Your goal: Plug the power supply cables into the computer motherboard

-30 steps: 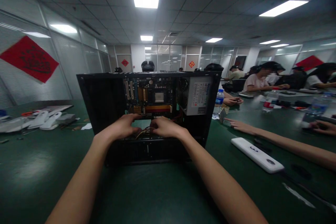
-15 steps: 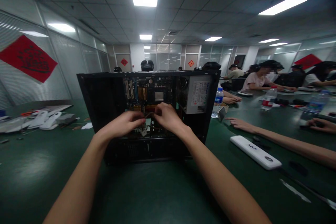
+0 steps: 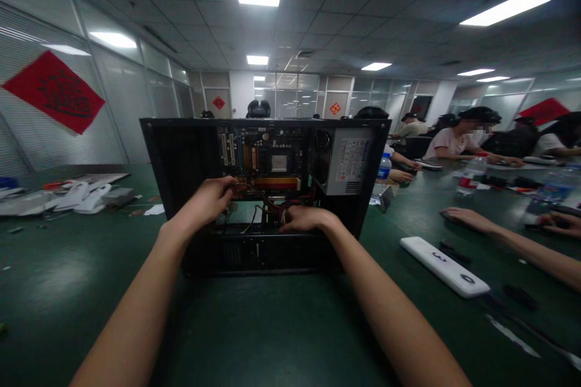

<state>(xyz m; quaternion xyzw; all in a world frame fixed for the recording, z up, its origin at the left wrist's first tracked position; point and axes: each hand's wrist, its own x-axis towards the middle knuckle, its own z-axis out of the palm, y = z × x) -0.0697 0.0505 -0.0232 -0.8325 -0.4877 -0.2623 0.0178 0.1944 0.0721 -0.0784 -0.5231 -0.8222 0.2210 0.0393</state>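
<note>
Since half a second ago the hands have parted: the left hand has risen to the circuit board and the right hand has dropped to the wires at the floor of the open computer case, which stands on the green table. Left fingers curl at the board's lower edge; whether they pinch anything cannot be told. Right fingers lie loosely bent on the wires, seemingly not clenched. Wires are best handled by their plugs, gently. Fingertips and plugs are hidden in shadow. A white bar lies right.
</note>
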